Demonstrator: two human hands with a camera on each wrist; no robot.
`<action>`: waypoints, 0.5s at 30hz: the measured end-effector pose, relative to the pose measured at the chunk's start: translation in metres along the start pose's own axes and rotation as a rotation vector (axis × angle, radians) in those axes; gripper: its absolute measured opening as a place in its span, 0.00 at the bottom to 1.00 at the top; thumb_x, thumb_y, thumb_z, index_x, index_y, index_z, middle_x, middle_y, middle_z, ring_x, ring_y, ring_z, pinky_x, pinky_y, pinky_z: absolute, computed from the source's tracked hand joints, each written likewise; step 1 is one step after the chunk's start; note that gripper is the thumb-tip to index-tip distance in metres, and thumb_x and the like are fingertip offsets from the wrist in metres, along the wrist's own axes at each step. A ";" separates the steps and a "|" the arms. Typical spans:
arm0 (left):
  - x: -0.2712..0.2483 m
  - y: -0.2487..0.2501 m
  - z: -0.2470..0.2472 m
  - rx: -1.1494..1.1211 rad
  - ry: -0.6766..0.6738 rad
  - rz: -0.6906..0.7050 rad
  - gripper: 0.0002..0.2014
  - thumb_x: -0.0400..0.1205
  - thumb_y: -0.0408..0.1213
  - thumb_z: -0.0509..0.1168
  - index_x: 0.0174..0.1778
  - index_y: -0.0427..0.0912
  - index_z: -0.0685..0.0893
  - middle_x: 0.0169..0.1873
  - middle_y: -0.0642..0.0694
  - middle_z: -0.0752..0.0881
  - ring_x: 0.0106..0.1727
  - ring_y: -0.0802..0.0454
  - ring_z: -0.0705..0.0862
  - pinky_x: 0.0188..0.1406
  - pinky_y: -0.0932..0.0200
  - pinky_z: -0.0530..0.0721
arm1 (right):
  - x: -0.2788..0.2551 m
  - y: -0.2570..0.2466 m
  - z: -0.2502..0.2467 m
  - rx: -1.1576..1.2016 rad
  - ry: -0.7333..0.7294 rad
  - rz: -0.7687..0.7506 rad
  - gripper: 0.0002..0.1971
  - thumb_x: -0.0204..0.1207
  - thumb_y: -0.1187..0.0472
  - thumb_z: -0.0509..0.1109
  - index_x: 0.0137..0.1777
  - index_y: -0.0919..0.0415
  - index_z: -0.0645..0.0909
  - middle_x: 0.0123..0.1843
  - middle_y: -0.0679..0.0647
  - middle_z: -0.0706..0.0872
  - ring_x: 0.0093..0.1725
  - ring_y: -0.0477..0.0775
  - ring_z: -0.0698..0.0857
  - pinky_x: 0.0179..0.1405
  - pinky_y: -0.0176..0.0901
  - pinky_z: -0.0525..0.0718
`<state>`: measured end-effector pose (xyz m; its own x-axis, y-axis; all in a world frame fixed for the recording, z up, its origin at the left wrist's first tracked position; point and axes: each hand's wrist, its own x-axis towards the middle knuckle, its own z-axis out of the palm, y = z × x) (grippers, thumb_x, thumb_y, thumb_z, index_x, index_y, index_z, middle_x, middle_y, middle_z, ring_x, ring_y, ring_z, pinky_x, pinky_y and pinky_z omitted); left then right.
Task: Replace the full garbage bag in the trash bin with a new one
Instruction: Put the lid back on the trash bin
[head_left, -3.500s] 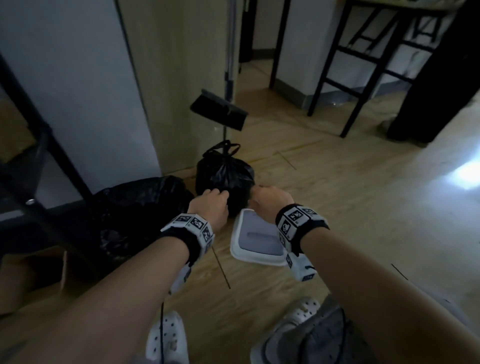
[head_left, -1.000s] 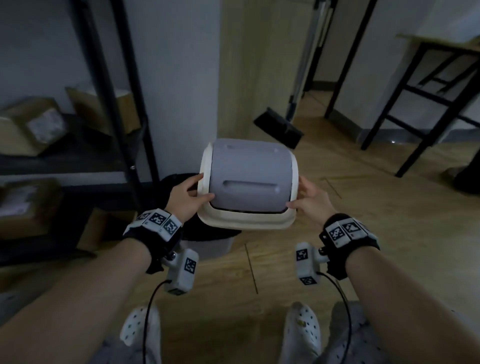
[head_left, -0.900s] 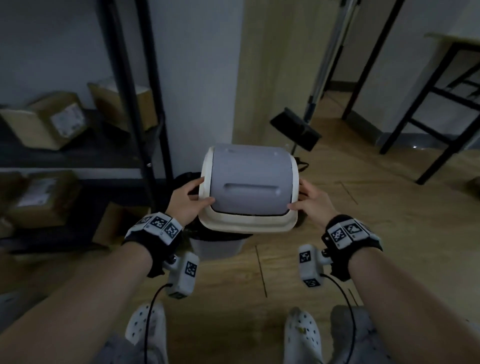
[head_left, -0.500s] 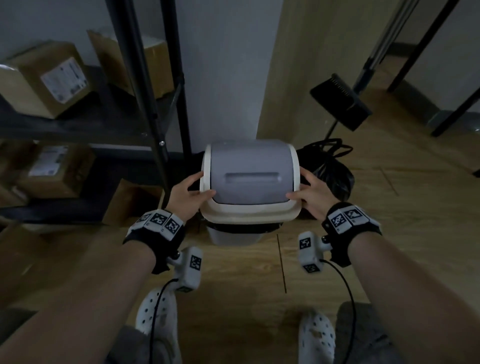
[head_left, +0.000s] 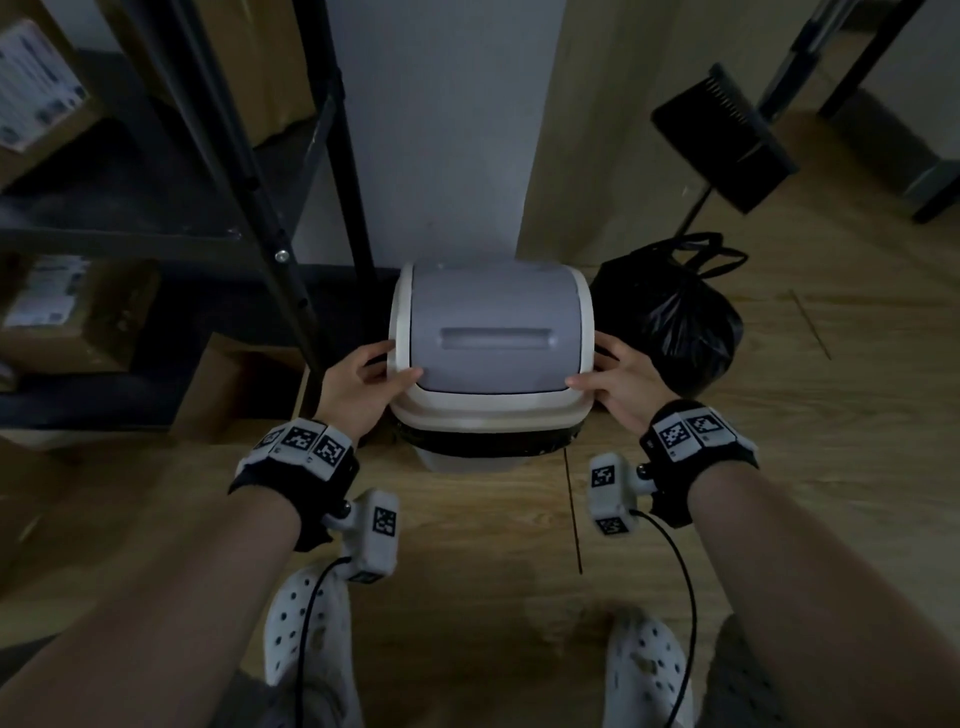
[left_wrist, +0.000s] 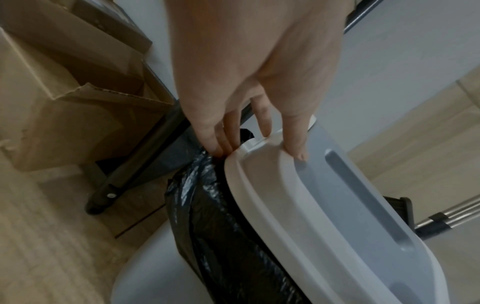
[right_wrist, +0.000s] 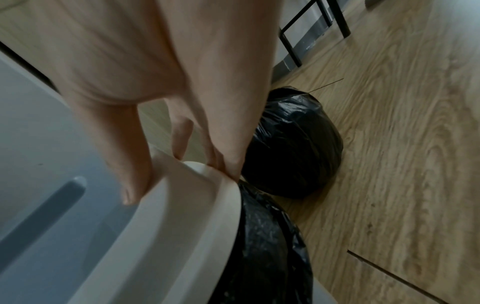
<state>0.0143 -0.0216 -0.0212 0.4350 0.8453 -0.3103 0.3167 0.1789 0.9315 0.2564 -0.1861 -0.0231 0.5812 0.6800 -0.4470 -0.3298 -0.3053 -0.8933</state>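
The white lid with a grey swing flap (head_left: 492, 332) sits on top of the trash bin (head_left: 470, 461). A black liner (head_left: 483, 443) is folded over the bin's rim under the lid (left_wrist: 285, 201) (right_wrist: 192, 222). My left hand (head_left: 358, 387) grips the lid's left edge, thumb on top and fingers (left_wrist: 221, 142) curled under the rim. My right hand (head_left: 621, 382) grips the lid's right edge the same way, thumb (right_wrist: 135, 181) on the flap. The full, tied black bag (head_left: 670, 325) (right_wrist: 291, 144) stands on the floor right of the bin.
A black metal shelf (head_left: 291, 208) with cardboard boxes (head_left: 62, 306) stands left of the bin, and a box (left_wrist: 64, 107) lies on the floor by its leg. A dustpan on a pole (head_left: 722, 140) leans at the right. Behind is the wall; wooden floor (head_left: 831, 415) lies to the right.
Both hands picked the lid up from the floor by the tied bag, carried it left over the lined bin and lowered it onto the rim.
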 end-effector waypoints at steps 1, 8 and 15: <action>0.000 -0.002 0.000 0.002 0.002 -0.007 0.28 0.71 0.39 0.76 0.68 0.44 0.79 0.57 0.45 0.86 0.58 0.52 0.85 0.60 0.57 0.84 | 0.002 0.002 0.000 -0.004 0.000 0.001 0.41 0.61 0.83 0.73 0.76 0.61 0.69 0.70 0.66 0.79 0.68 0.64 0.79 0.69 0.62 0.79; -0.001 -0.011 -0.003 0.040 0.033 -0.010 0.28 0.71 0.41 0.76 0.68 0.42 0.79 0.62 0.42 0.85 0.63 0.52 0.83 0.65 0.54 0.82 | 0.005 0.014 0.003 0.010 0.000 -0.006 0.41 0.60 0.83 0.74 0.75 0.62 0.70 0.70 0.65 0.79 0.70 0.64 0.78 0.70 0.63 0.77; -0.007 -0.019 -0.003 0.050 0.035 -0.038 0.30 0.71 0.41 0.76 0.70 0.41 0.77 0.66 0.41 0.83 0.65 0.50 0.81 0.67 0.51 0.82 | 0.005 0.018 0.003 -0.014 0.001 0.016 0.44 0.59 0.81 0.76 0.77 0.60 0.68 0.71 0.62 0.79 0.70 0.61 0.78 0.71 0.63 0.77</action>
<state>0.0032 -0.0293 -0.0359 0.3926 0.8557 -0.3372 0.3748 0.1859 0.9083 0.2514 -0.1862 -0.0408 0.5766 0.6740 -0.4617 -0.3290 -0.3256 -0.8864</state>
